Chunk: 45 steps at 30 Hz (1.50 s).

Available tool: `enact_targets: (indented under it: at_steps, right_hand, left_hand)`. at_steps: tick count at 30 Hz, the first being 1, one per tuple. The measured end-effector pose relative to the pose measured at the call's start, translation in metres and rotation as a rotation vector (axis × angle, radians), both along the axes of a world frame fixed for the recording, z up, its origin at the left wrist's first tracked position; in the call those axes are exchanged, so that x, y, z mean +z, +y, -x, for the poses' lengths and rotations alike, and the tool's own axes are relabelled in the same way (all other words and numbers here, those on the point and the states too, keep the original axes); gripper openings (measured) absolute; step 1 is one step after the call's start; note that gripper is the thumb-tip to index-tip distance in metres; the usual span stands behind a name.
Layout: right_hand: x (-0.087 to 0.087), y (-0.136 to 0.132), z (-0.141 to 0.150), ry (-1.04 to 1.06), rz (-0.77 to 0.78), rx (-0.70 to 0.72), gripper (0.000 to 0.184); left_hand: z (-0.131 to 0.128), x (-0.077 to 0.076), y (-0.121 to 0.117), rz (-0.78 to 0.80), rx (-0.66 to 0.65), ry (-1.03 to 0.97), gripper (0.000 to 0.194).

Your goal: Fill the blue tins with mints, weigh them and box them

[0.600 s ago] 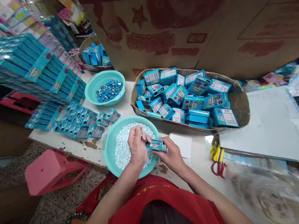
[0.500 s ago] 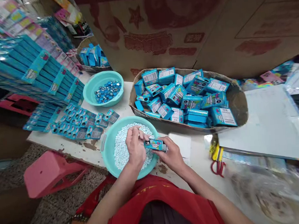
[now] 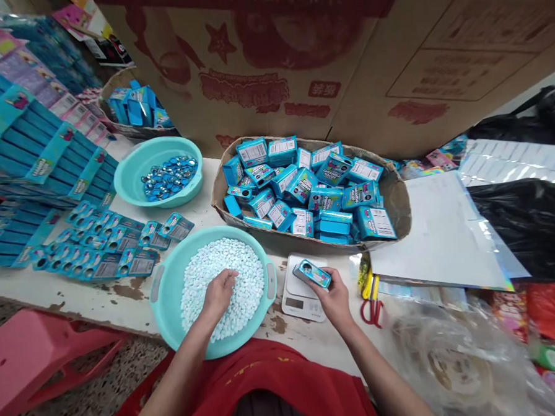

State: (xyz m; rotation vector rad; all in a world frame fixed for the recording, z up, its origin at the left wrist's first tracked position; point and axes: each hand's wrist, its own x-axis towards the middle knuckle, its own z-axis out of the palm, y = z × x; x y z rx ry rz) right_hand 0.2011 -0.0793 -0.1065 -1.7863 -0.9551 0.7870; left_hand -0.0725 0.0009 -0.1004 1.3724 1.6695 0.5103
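My right hand point(image 3: 332, 295) holds a small blue candy box point(image 3: 314, 274) with a round hole in its upper face. The box is above a white digital scale point(image 3: 305, 307) and covers part of its plate. My left hand point(image 3: 220, 291) is over a turquoise basin point(image 3: 172, 328), its fingers drawn together at the surface of the pale candies point(image 3: 238, 306). Whether any candies are between those fingers cannot be made out.
A cut-down carton point(image 3: 401, 220) behind the scale is filled with blue candy boxes. A smaller turquoise bowl point(image 3: 127, 172) holds blue-and-silver round pieces. Flat blue cartons point(image 3: 136, 262) lie at left. Red-handled scissors point(image 3: 372, 308) lie right of the scale.
My right hand has carried the box away from the basin to above the scale. My left hand has left the box and lowered to the candies. The view has shifted right.
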Motion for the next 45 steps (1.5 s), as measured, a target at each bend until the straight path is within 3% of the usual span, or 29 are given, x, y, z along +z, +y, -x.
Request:
enact_targets:
  at_steps: [2, 5, 9, 12, 15, 18, 20, 23, 26, 29, 32, 34, 37, 40, 42, 45]
  right_hand:
    - [-0.006, 0.001, 0.000, -0.043, -0.035, 0.064, 0.042]
    - [0.008, 0.008, -0.007, -0.187, -0.174, 0.109, 0.045]
    - [0.048, 0.047, -0.053, -0.466, -0.315, -0.122, 0.045]
    - [0.067, 0.097, -0.107, -0.619, -0.194, -0.312, 0.058]
    - [0.067, 0.144, -0.150, -0.560, -0.071, -0.356, 0.068]
    - [0.062, 0.172, -0.168, -0.460, 0.024, -0.338, 0.055]
    - [0.065, 0.174, -0.169, -0.399, 0.015, -0.351, 0.047]
    - [0.086, 0.157, -0.161, -0.290, -0.154, -0.434, 0.048]
    - [0.112, 0.121, -0.142, 0.001, -0.389, -0.479, 0.057]
    - [0.122, 0.071, -0.115, 0.204, -0.408, -0.410, 0.066]
    - [0.105, 0.015, -0.092, 0.140, -0.240, -0.412, 0.067]
    - [0.084, -0.020, -0.082, 0.032, -0.044, -0.425, 0.064]
    - [0.050, -0.060, -0.074, -0.150, 0.234, -0.328, 0.060]
    - [0.023, -0.081, -0.067, -0.425, 0.274, -0.185, 0.052]
    - [0.010, -0.087, -0.063, -0.461, 0.305, -0.132, 0.048]
    - [-0.005, -0.089, -0.061, -0.369, 0.339, -0.114, 0.048]
  left_hand:
    - [-0.001, -0.006, 0.002, -0.096, -0.068, 0.107, 0.023]
    - [0.005, -0.013, 0.003, -0.305, -0.168, 0.335, 0.028]
    - [0.023, -0.020, -0.007, -0.374, -0.233, 0.689, 0.035]
    - [0.036, -0.020, -0.020, -0.356, -0.214, 0.781, 0.041]
    - [0.043, -0.020, -0.032, -0.333, -0.210, 0.773, 0.041]
    - [0.046, -0.022, -0.039, -0.335, -0.201, 0.741, 0.036]
    - [0.048, -0.024, -0.041, -0.368, -0.186, 0.701, 0.035]
    - [0.048, -0.024, -0.037, -0.463, -0.176, 0.609, 0.034]
    - [0.039, -0.014, -0.030, -0.545, -0.183, 0.504, 0.031]
    - [0.013, 0.007, -0.020, -0.581, -0.174, 0.407, 0.027]
    - [-0.031, 0.030, -0.012, -0.625, -0.259, 0.305, 0.025]
    - [-0.065, 0.038, -0.007, -0.669, -0.440, 0.236, 0.025]
    - [-0.115, 0.036, -0.002, -0.670, -0.808, 0.218, 0.034]
    - [-0.148, 0.026, 0.001, -0.540, -1.023, 0.287, 0.041]
    - [-0.156, 0.026, 0.004, -0.424, -1.010, 0.278, 0.034]
    - [-0.140, 0.045, 0.008, -0.357, -0.783, 0.144, 0.036]
